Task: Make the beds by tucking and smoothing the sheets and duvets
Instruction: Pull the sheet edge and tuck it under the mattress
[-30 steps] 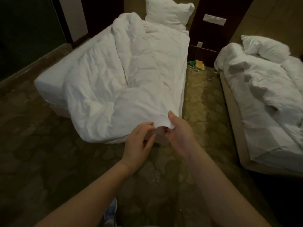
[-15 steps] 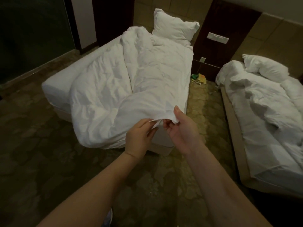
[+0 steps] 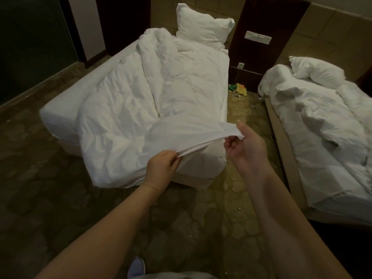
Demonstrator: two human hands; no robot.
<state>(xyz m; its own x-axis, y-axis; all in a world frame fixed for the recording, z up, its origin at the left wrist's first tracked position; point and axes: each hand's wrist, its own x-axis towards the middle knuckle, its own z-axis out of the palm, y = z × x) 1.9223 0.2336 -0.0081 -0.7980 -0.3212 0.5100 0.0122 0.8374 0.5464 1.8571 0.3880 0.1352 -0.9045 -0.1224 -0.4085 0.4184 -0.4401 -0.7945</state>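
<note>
A rumpled white duvet (image 3: 124,109) lies askew on the left bed (image 3: 58,117), hanging over its foot toward the floor. My right hand (image 3: 246,144) pinches the duvet's near corner and holds it raised off the mattress. My left hand (image 3: 161,168) grips the duvet's bottom edge a short way to the left, so the hem stretches between both hands. A white pillow (image 3: 203,25) leans at the head of this bed. The right bed (image 3: 285,137) carries another crumpled duvet (image 3: 326,121) and a pillow (image 3: 318,70).
A dark nightstand (image 3: 246,77) with a wall switch panel (image 3: 258,37) stands between the beds. Colourful litter (image 3: 238,90) lies on the patterned carpet in the aisle. A dark glass wall is at the left. My shoe tip (image 3: 136,266) shows at the bottom.
My hands have drawn apart along the duvet's hem: the right one lifted the corner up and to the right, the left one slid left along the edge. The mattress corner is now uncovered.
</note>
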